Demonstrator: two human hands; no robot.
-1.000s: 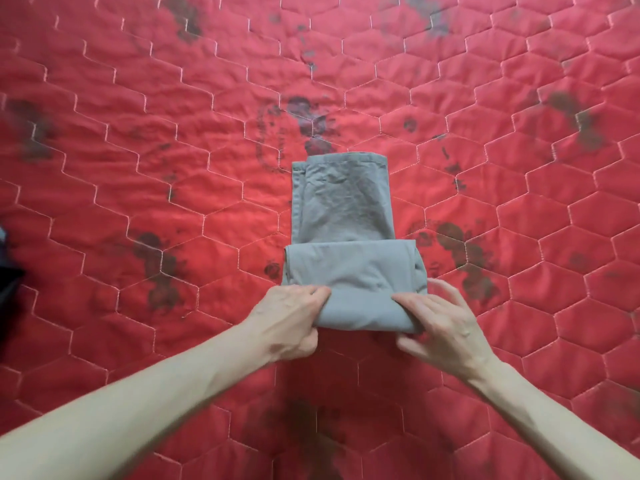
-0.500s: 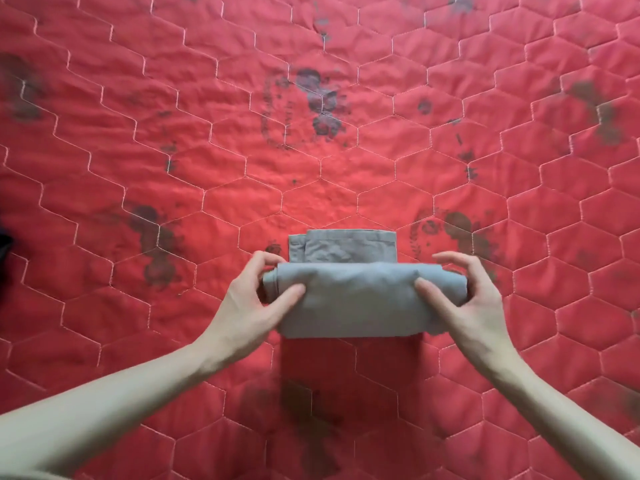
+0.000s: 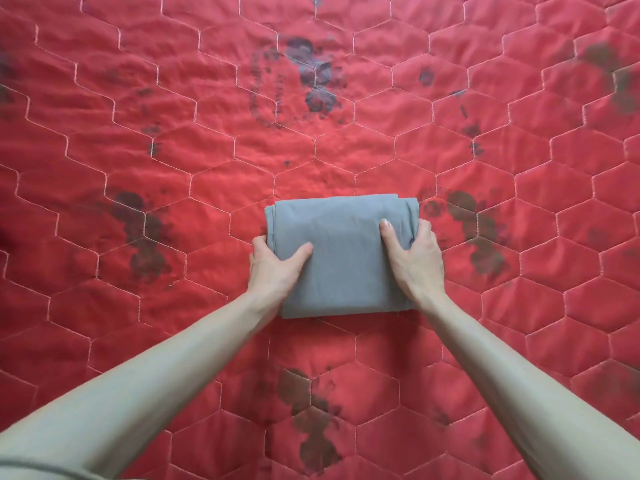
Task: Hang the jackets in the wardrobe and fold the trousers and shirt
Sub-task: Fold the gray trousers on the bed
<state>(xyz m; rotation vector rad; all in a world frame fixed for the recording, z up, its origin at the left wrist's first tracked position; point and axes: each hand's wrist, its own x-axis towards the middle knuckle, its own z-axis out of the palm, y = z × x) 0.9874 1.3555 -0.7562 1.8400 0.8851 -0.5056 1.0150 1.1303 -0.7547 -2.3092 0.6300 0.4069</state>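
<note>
Quilt (image 3: 415, 150) came first, since it filled the whole shot: red, stitched in hexagons, with dark blotchy stains all over. Next down in size, the grey trousers (image 3: 343, 258) sat roughly in the middle, already folded into a compact rectangle lying flat on it. Your left hand (image 3: 273, 268) gripped the bundle's left edge, thumb on top and fingers curled round the side. Your right hand (image 3: 415, 254) gripped the right edge the same way, thumb pressed flat on the cloth, fingers wrapped over the end.

Bare forearms; pale sleeve edge (image 3: 41, 470) at left elbow.
</note>
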